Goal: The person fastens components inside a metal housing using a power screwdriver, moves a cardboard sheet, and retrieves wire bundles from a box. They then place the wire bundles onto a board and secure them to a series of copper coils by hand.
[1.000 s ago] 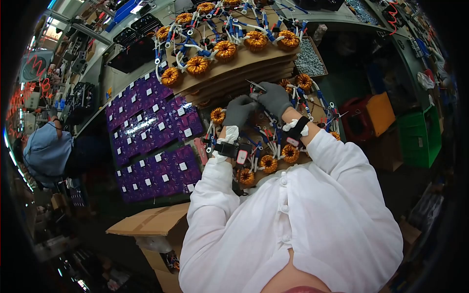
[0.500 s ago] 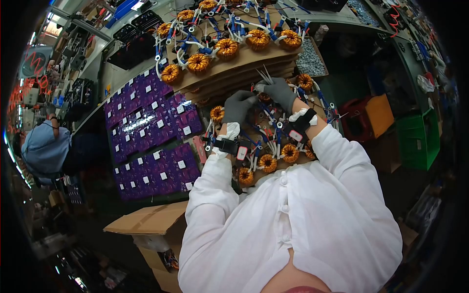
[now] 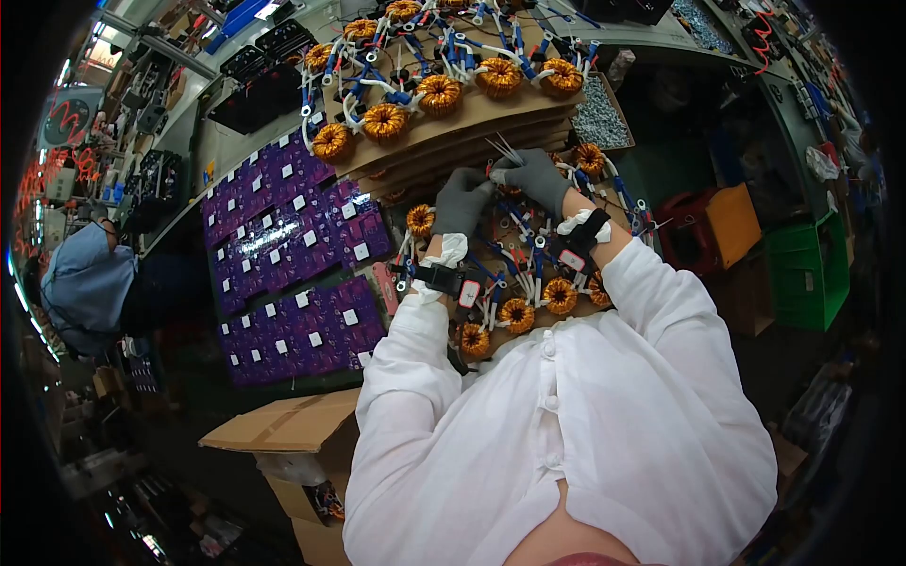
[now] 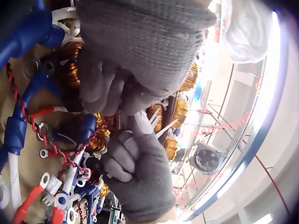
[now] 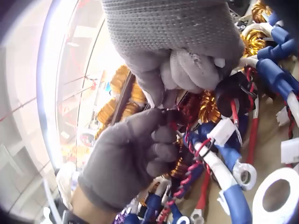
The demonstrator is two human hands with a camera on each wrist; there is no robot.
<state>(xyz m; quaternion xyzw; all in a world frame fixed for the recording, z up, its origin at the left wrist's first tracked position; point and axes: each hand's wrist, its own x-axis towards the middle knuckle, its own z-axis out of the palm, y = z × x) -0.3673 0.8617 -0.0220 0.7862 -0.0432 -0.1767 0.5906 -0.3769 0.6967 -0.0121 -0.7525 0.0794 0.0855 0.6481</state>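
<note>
Both hands wear grey gloves and meet fingertip to fingertip over the near cardboard layer, among copper-wound coils point(image 3: 518, 315) with blue and white leads. The left hand point(image 3: 461, 200) has curled fingers; in the right wrist view its thumb and forefinger point(image 5: 126, 158) pinch thin dark wiring beside a red-and-black twisted wire point(image 5: 187, 179). Thin pale strips point(image 3: 505, 148) stick up from the right hand point(image 3: 540, 181), whose fingers curl round them. The left wrist view shows these strips point(image 4: 156, 121) between the two hands. Exactly what the fingertips touch is partly hidden.
Stacked cardboard point(image 3: 453, 156) with more coils point(image 3: 440, 95) stands beyond the hands. Purple boards point(image 3: 283, 245) with white squares lie at left. A box of small metal parts point(image 3: 601, 113) and a green crate point(image 3: 810, 274) are at right. Another person point(image 3: 90, 283) is at far left.
Since the earliest frame the right hand has turned, and several pale strips now show above it. Over the last half second the strips have tipped left; both hands have stayed close together.
</note>
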